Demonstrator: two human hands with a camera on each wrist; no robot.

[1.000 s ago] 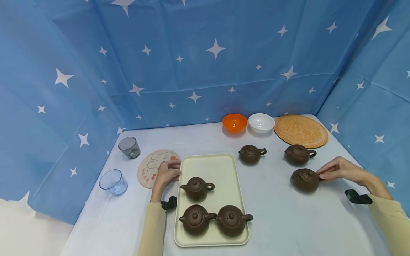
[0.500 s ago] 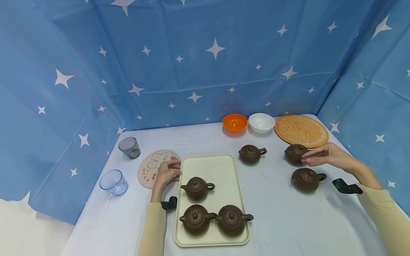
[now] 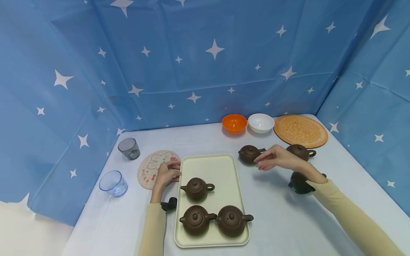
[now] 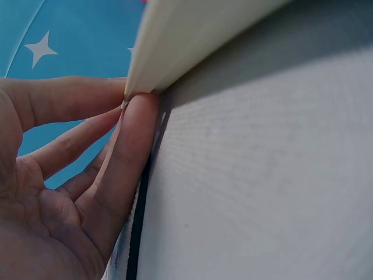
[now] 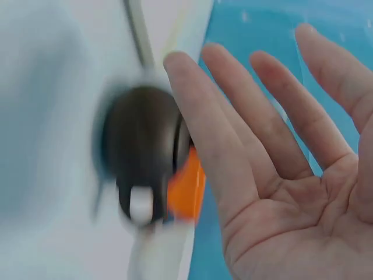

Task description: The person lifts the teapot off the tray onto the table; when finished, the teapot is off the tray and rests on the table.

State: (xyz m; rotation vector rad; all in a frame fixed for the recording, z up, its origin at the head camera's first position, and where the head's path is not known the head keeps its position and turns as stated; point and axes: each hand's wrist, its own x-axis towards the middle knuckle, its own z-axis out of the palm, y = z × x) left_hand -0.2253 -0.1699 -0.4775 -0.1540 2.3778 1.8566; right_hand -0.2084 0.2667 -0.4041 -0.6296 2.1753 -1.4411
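Our left hand [image 3: 166,174] pinches the tray [image 3: 221,167] rim; our right hand's [image 3: 275,158] grip hovers wide beside a teapot [image 3: 250,154]. Three teapots on the tray, three on the surface [image 3: 272,213].

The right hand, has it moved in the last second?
Yes. The right hand went left, from the near right teapot to the teapot nearest the orange bowl.
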